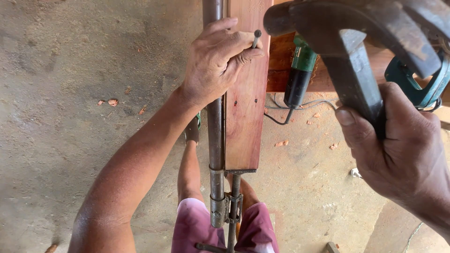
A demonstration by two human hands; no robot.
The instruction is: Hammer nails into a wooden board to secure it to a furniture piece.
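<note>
Pinching a dark nail (256,39) between thumb and forefinger, the left hand (213,61) keeps it upright with the point on the reddish wooden board (243,117). The other fingers of this hand are curled and rest on the board's left edge and on the metal pipe (215,136) just beside it. The right hand (403,154) is closed in a fist around the handle of a claw hammer (351,37), whose dark head is raised close to the camera, above and to the right of the nail. The board is held in a pipe clamp (225,206) at its near end. Behind the board lies a green and black power tool (300,70) with its cable. Below are pink shorts (192,229) and a concrete floor (70,93) with wood chips.
</note>
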